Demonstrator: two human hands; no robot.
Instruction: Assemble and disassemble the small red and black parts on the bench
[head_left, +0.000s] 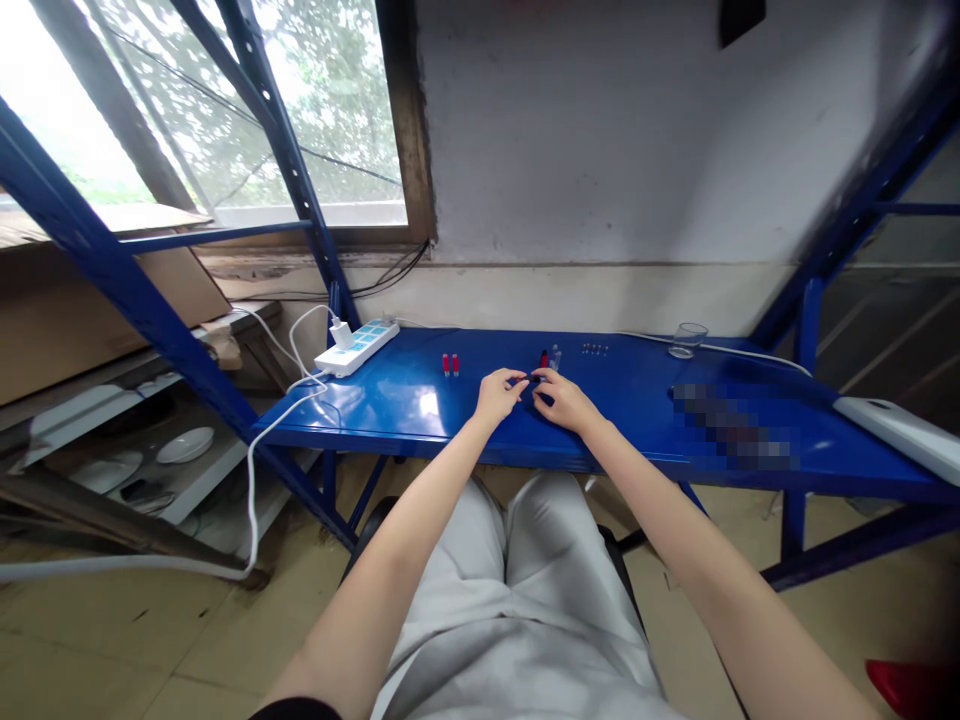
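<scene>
My left hand [498, 394] is closed in a pinch above the blue table [405, 400], its fingertips close to those of my right hand [564, 402]. Between the fingertips is a small dark piece [534, 379], too small to name and partly covered by the fingers. My right hand is pinched at it from the other side. Just beyond my right hand stand a red and black tube [544, 358] and a clear small tube [556, 356]. Two red small tubes with pale ends [451, 365] stand to the left of my hands.
Several tiny shiny pieces [595, 349] lie in rows farther back, left of a clear glass [688, 341]. A white power strip [360, 347] with a plug and cable lies at the left. A blurred-out dark object [735, 428] and a white device [900, 432] are at the right.
</scene>
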